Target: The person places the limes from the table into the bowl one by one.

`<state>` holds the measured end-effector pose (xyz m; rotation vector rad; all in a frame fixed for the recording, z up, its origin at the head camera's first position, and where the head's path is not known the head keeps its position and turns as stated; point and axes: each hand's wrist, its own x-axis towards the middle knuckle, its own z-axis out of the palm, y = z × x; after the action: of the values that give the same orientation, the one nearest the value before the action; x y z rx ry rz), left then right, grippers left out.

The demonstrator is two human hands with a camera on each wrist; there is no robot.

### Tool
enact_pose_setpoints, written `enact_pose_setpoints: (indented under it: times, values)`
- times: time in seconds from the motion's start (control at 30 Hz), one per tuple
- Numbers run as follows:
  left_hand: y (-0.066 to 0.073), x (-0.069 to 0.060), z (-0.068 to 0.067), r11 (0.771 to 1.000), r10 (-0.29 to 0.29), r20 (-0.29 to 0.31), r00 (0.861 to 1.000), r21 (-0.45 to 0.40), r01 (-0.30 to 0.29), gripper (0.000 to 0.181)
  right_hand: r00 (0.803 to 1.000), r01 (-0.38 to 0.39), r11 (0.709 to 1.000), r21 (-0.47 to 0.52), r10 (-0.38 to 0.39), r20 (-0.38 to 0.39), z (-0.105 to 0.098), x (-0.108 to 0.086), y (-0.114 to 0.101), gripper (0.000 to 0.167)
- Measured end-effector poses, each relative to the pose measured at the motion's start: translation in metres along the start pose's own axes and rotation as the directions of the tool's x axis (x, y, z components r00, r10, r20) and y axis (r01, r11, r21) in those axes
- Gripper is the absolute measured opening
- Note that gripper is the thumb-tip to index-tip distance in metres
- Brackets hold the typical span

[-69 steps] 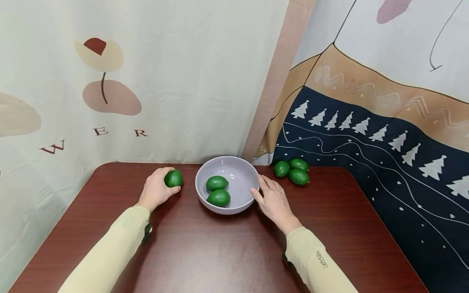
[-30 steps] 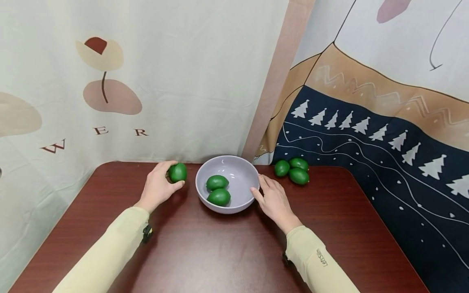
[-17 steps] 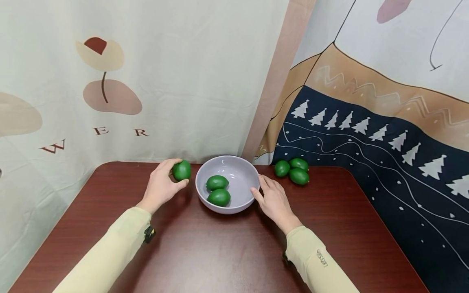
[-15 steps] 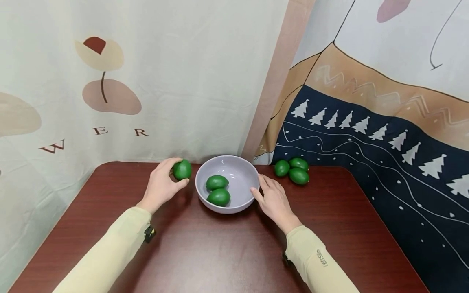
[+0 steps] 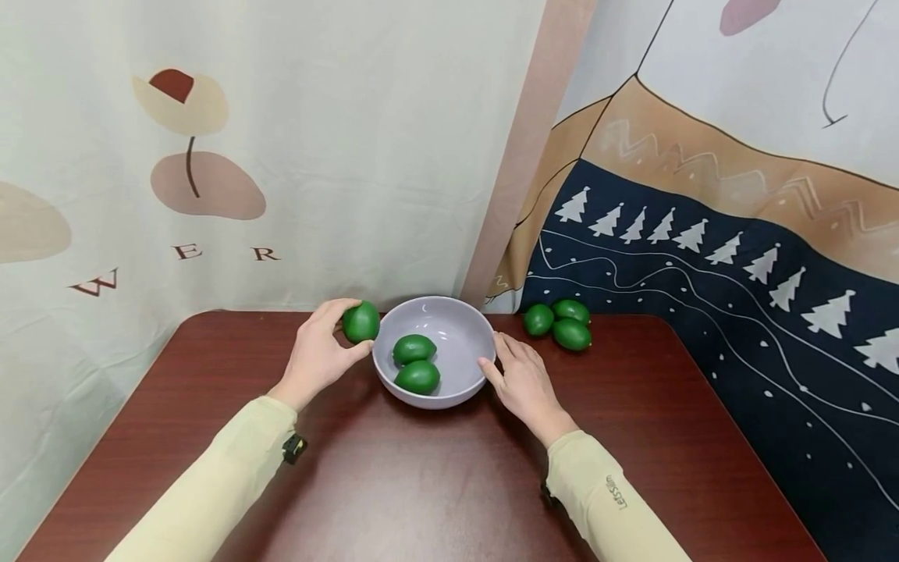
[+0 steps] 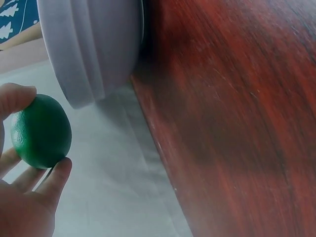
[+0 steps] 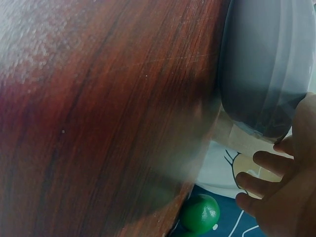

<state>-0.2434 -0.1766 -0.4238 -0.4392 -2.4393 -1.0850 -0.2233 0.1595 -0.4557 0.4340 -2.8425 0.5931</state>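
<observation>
My left hand (image 5: 321, 351) holds a green lime (image 5: 361, 321) between thumb and fingertips, raised at the left rim of a lavender bowl (image 5: 467, 347). In the left wrist view this lime (image 6: 42, 132) is apart from the bowl's outer wall (image 6: 94, 49). Two limes, a rear one (image 5: 414, 349) and a front one (image 5: 418, 377), lie side by side in the bowl. On the bowl's right side, my right hand (image 5: 523, 382) holds the rim, thumb over it and fingers along the outside. The right wrist view shows those fingers (image 7: 269, 163) spread near the bowl's wall (image 7: 266, 64).
Three more limes (image 5: 572, 334) sit clustered at the table's back edge, right of the bowl. Behind the dark red wooden table (image 5: 421, 484) hang a pale printed curtain (image 5: 351, 156) and a navy cloth with white trees (image 5: 667, 265).
My left hand has lifted the lime off the table at the left and carried it right, up to the bowl's rim. My right hand and the bowl have stayed put.
</observation>
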Motion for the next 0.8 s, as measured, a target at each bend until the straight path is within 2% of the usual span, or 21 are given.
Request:
enact_pose_setpoints:
  times: [0.37, 0.67, 0.8]
  values:
    - [0.013, 0.001, 0.008, 1.000, 0.025, 0.019, 1.000, -0.016, -0.025, 0.064, 1.000, -0.008, 1.000, 0.013, 0.008, 0.010, 0.000, 0.000, 0.001, 0.063]
    - [0.022, 0.000, 0.015, 0.999, -0.004, 0.069, 0.998, -0.054, 0.007, 0.064, 1.000, 0.004, 1.000, 0.008, -0.004, -0.009, 0.001, 0.000, 0.000, 0.063]
    - [0.026, 0.000, 0.020, 0.997, -0.004, 0.073, 0.997, -0.076, 0.010, 0.063, 1.000, 0.007, 1.000, 0.014, -0.006, -0.011, 0.000, 0.000, 0.000, 0.062]
